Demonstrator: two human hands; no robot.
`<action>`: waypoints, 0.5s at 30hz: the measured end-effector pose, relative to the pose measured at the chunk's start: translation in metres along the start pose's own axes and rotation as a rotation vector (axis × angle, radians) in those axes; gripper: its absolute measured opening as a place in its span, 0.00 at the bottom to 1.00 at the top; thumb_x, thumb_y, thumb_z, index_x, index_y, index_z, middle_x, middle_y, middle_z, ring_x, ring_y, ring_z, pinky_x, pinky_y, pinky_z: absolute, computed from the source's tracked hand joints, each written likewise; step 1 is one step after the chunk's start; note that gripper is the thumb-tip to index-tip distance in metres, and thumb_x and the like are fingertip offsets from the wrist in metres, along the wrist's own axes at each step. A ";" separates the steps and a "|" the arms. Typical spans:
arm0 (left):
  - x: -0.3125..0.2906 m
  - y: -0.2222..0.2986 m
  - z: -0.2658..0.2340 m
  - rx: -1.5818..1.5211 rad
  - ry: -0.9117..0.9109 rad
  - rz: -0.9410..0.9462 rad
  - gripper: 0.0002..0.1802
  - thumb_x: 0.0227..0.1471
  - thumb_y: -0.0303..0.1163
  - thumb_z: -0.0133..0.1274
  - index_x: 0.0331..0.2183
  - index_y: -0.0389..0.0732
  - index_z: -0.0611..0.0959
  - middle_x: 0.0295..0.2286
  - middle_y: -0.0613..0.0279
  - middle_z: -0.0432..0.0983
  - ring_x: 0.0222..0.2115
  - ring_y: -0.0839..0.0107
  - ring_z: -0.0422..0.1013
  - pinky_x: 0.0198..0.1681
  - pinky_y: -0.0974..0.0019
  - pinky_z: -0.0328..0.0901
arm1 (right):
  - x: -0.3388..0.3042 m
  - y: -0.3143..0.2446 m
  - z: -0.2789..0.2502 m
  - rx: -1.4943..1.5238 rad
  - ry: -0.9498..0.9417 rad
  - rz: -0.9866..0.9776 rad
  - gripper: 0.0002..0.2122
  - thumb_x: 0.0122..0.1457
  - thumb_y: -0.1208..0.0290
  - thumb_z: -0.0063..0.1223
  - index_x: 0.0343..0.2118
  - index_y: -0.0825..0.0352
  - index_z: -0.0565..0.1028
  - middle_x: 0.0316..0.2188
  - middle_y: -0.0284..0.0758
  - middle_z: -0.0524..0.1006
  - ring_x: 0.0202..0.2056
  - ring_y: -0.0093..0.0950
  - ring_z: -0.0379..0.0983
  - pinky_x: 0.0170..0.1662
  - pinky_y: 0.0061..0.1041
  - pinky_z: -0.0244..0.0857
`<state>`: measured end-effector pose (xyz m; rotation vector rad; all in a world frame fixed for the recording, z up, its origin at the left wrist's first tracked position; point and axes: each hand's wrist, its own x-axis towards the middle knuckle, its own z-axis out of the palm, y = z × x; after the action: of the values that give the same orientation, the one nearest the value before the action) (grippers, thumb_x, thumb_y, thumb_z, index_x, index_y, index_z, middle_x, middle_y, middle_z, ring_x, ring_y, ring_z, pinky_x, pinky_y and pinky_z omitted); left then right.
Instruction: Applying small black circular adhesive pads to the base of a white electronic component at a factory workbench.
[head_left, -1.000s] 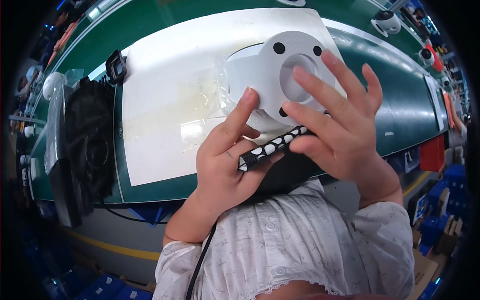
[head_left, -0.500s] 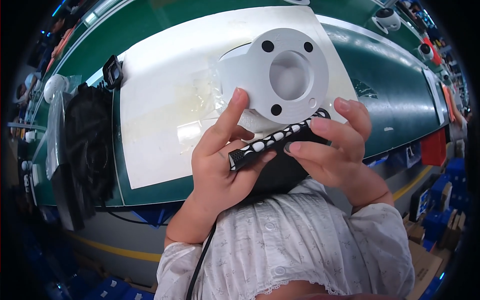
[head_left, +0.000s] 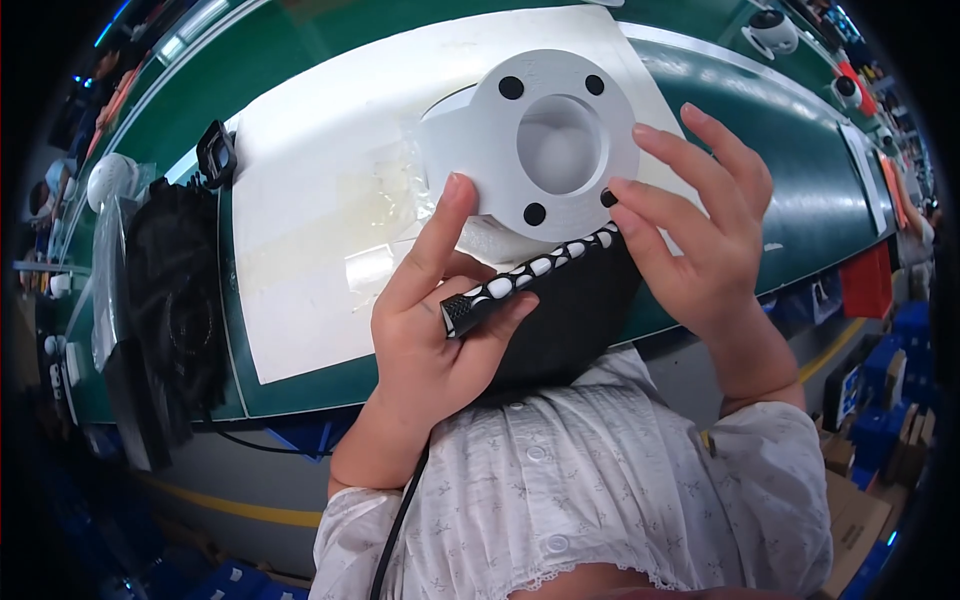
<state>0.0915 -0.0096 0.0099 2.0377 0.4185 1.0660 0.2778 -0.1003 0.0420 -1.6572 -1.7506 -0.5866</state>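
Note:
A white plastic housing with a round, ring-shaped base (head_left: 495,150) leans up before me, its flat face and central hole toward me. Three black round pads sit on that face. My left hand (head_left: 425,325) is closed around a black pad sheet (head_left: 565,325), whose bent upper edge shows white spots between black webbing. The left index finger is stretched against the housing's side. Between my right hand's (head_left: 705,235) thumb and index finger is a small black round pad (head_left: 609,198), at the ring's lower right edge. The other right fingers are spread beside the rim.
Under the housing lies a white board (head_left: 300,260) on the green table (head_left: 690,120). To the left are a black bundle (head_left: 175,290) with clear plastic and a small black frame (head_left: 217,155). White cameras (head_left: 770,32) stand at the far right, and a red bin (head_left: 866,288) hangs below the edge.
My right hand has moved up from the sheet to the ring's lower right, carrying a black pad. The housing and the left hand have shifted slightly left in the picture.

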 end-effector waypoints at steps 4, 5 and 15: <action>-0.001 0.002 -0.001 0.008 -0.011 0.011 0.09 0.29 0.18 0.57 0.20 0.28 0.75 0.48 0.44 0.58 0.20 0.72 0.70 0.26 0.74 0.64 | -0.009 -0.021 -0.013 -0.239 -0.287 -0.080 0.11 0.42 0.78 0.49 0.32 0.64 0.75 0.45 0.32 0.66 0.51 0.34 0.56 0.54 0.39 0.39; -0.002 0.002 -0.001 0.004 -0.016 0.015 0.09 0.29 0.18 0.57 0.20 0.28 0.75 0.48 0.44 0.58 0.20 0.72 0.70 0.26 0.74 0.64 | -0.013 -0.024 -0.012 -0.301 -0.326 -0.130 0.11 0.43 0.78 0.46 0.32 0.66 0.75 0.46 0.31 0.66 0.52 0.32 0.55 0.54 0.40 0.36; -0.003 -0.004 -0.002 0.006 -0.043 0.025 0.08 0.29 0.20 0.58 0.20 0.30 0.76 0.48 0.40 0.57 0.24 0.68 0.71 0.28 0.73 0.65 | 0.015 0.023 0.014 1.436 -0.432 0.794 0.16 0.53 0.65 0.47 0.43 0.68 0.65 0.34 0.32 0.69 0.34 0.17 0.64 0.39 0.16 0.58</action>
<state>0.0881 -0.0080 0.0063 2.0720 0.3758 1.0354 0.2982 -0.0780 0.0406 -1.1491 -0.9953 1.2003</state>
